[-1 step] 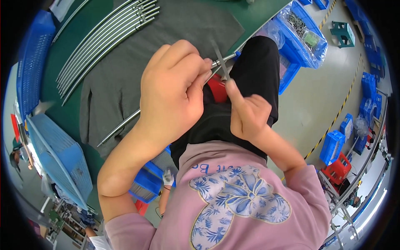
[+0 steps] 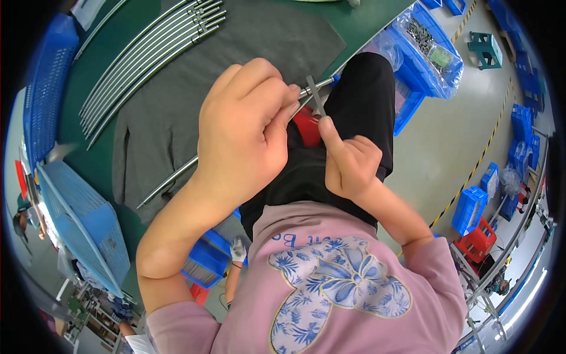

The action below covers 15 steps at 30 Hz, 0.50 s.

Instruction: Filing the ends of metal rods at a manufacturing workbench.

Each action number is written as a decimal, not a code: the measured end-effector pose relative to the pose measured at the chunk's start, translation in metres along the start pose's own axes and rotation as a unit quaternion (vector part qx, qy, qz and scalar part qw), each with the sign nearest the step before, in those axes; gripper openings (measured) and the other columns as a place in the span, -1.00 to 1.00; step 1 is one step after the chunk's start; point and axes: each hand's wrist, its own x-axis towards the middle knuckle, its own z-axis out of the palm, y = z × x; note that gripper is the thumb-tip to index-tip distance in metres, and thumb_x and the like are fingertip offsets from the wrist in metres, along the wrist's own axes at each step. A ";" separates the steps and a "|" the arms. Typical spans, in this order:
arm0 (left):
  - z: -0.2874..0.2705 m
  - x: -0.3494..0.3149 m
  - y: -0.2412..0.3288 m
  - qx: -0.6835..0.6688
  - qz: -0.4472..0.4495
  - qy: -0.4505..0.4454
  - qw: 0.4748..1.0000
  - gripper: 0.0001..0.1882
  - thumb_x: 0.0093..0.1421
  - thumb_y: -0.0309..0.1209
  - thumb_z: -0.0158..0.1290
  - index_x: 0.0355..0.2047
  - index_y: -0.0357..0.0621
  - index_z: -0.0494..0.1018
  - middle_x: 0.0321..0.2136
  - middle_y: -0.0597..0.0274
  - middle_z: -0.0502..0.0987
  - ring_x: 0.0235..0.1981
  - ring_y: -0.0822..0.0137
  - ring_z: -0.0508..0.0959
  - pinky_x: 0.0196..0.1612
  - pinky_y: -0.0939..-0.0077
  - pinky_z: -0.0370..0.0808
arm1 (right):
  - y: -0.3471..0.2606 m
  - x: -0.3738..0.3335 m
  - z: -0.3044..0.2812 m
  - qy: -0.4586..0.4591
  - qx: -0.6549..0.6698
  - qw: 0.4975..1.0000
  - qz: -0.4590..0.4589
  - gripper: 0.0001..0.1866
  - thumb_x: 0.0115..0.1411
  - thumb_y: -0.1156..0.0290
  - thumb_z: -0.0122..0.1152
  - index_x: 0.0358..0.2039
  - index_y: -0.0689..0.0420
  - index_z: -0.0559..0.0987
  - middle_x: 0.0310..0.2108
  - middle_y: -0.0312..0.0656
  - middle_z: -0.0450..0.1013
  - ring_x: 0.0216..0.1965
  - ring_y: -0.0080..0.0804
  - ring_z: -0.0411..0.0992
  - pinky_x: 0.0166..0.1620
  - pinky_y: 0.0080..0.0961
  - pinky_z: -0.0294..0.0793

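Note:
My left hand point(image 2: 244, 127) is closed around a thin metal rod point(image 2: 171, 182), whose lower end sticks out at the left below my wrist. Its other end, with a dark ring and a blue tip point(image 2: 336, 77), shows past my fingertips. In my closed right hand point(image 2: 355, 162) is a narrow, flat grey strip that looks like a file point(image 2: 315, 94), with my thumb along it. The file crosses the rod near its ringed end; whether the two touch I cannot tell. Most of the rod's middle is hidden by my left hand.
A row of similar metal rods point(image 2: 147, 62) lies on a dark grey cloth point(image 2: 277, 35) over the green table point(image 2: 377, 13). Blue baskets point(image 2: 88, 218) stand at the left. At the upper right, a blue bin point(image 2: 451, 82) holds small metal parts. Something red point(image 2: 308, 127) is between my legs.
The file has slid back a little toward me, its far end now lower and less blurred. My left hand and the rod have barely moved.

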 end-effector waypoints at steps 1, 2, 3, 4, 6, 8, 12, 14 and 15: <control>-0.002 0.000 0.000 0.000 0.014 -0.009 1.000 -0.86 -0.13 -0.66 0.15 -0.54 -0.24 0.44 -0.54 0.21 0.37 -0.52 0.15 0.37 -0.46 0.34 0.31 | 0.002 0.010 0.003 0.023 -0.009 0.999 -0.033 -0.39 -0.24 0.62 0.10 -0.04 0.22 0.60 -0.81 -0.39 0.08 -0.82 -0.52 0.08 -0.67 -0.55 0.11; -0.003 -0.001 0.001 -0.001 0.012 -0.014 1.000 -0.86 -0.13 -0.66 0.15 -0.54 -0.24 0.44 -0.54 0.21 0.37 -0.52 0.15 0.37 -0.46 0.34 0.31 | 0.008 0.029 0.011 0.085 -0.008 0.993 -0.079 -0.40 -0.25 0.62 0.09 -0.05 0.26 0.60 -0.82 -0.39 0.07 -0.82 -0.53 0.07 -0.67 -0.57 0.10; -0.006 0.001 0.000 0.008 0.011 -0.019 1.000 -0.86 -0.09 -0.69 0.15 -0.53 -0.27 0.43 -0.53 0.19 0.38 -0.52 0.19 0.38 -0.46 0.41 0.32 | 0.009 0.041 0.017 0.089 0.011 0.993 -0.078 -0.39 -0.25 0.62 0.10 -0.05 0.26 0.59 -0.82 -0.39 0.08 -0.82 -0.52 0.07 -0.67 -0.57 0.11; -0.008 0.003 0.000 0.017 0.011 -0.023 1.000 -0.85 -0.06 -0.72 0.15 -0.51 -0.30 0.42 -0.52 0.16 0.39 -0.52 0.24 0.40 -0.46 0.47 0.33 | 0.008 0.046 0.020 0.094 0.031 0.992 -0.077 -0.39 -0.26 0.62 0.10 -0.04 0.26 0.59 -0.82 -0.38 0.08 -0.82 -0.52 0.07 -0.67 -0.57 0.11; -0.006 0.000 0.001 0.015 0.006 -0.022 1.000 -0.85 -0.05 -0.73 0.15 -0.51 -0.31 0.42 -0.53 0.15 0.39 -0.52 0.24 0.40 -0.46 0.47 0.33 | 0.002 0.021 0.014 0.075 0.023 0.996 -0.039 -0.38 -0.25 0.63 0.11 -0.03 0.22 0.59 -0.81 -0.37 0.10 -0.82 -0.50 0.08 -0.67 -0.55 0.11; -0.001 0.001 0.001 0.006 -0.005 -0.007 1.000 -0.86 -0.14 -0.67 0.15 -0.55 -0.23 0.43 -0.54 0.19 0.38 -0.51 0.13 0.38 -0.46 0.34 0.32 | 0.008 0.010 0.013 0.044 0.032 0.998 -0.024 -0.38 -0.24 0.64 0.10 -0.02 0.22 0.58 -0.81 -0.36 0.12 -0.81 -0.49 0.10 -0.67 -0.54 0.12; -0.005 -0.002 0.000 -0.002 -0.005 -0.009 1.000 -0.85 -0.14 -0.67 0.16 -0.54 -0.23 0.43 -0.54 0.19 0.39 -0.51 0.13 0.39 -0.45 0.34 0.33 | 0.001 0.044 0.014 0.080 0.060 0.994 -0.051 -0.37 -0.26 0.65 0.08 -0.03 0.25 0.59 -0.80 -0.36 0.16 -0.81 -0.50 0.14 -0.68 -0.54 0.13; -0.005 0.001 0.000 0.005 -0.006 -0.005 1.000 -0.86 -0.13 -0.67 0.16 -0.56 -0.24 0.43 -0.54 0.19 0.38 -0.52 0.14 0.38 -0.46 0.34 0.32 | 0.003 0.019 0.012 0.071 0.061 0.995 -0.028 -0.37 -0.22 0.65 0.09 0.00 0.21 0.57 -0.80 -0.36 0.15 -0.80 -0.49 0.14 -0.67 -0.53 0.13; -0.003 -0.002 0.002 0.001 -0.003 -0.004 1.000 -0.86 -0.13 -0.67 0.15 -0.56 -0.23 0.42 -0.54 0.19 0.38 -0.52 0.13 0.38 -0.46 0.33 0.31 | -0.007 0.012 -0.002 -0.005 0.047 0.999 0.005 -0.37 -0.21 0.64 0.09 0.01 0.21 0.56 -0.80 -0.35 0.14 -0.81 -0.47 0.14 -0.67 -0.51 0.15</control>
